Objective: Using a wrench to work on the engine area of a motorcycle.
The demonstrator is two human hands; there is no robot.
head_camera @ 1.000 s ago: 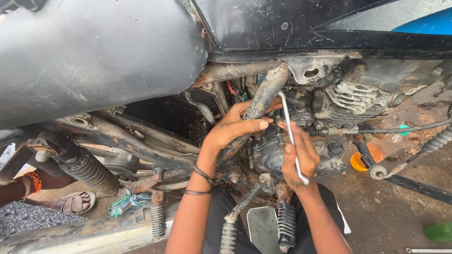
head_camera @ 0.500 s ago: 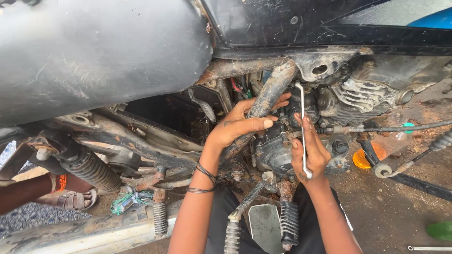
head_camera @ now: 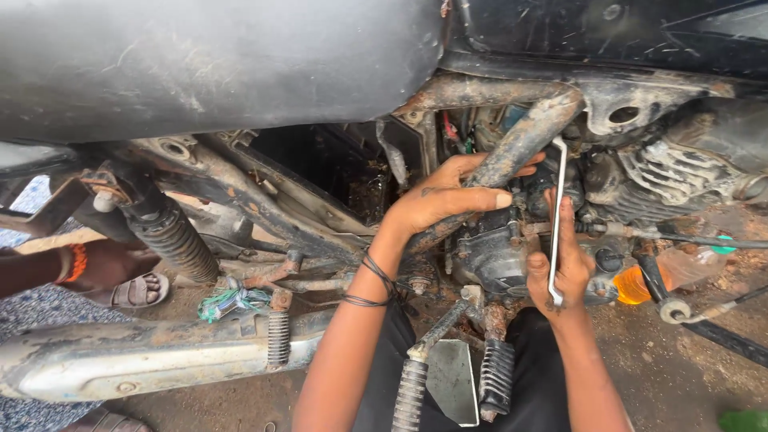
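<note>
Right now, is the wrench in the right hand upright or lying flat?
Upright: the wrench stands nearly vertical in the right hand, its bent head up beside the rusty frame tube.

Slim silver wrench (head_camera: 557, 216), long and bent at the top end, standing almost upright against the greasy engine case (head_camera: 496, 256); beside it a rusty frame tube (head_camera: 512, 156), slanting down-left.

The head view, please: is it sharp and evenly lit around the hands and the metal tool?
Head view: soft daylight, no hard shadows; the right hand and its L-shaped metal tool are sharp, as is the left hand on the rusty frame tube; the cavity behind is dark.
</note>
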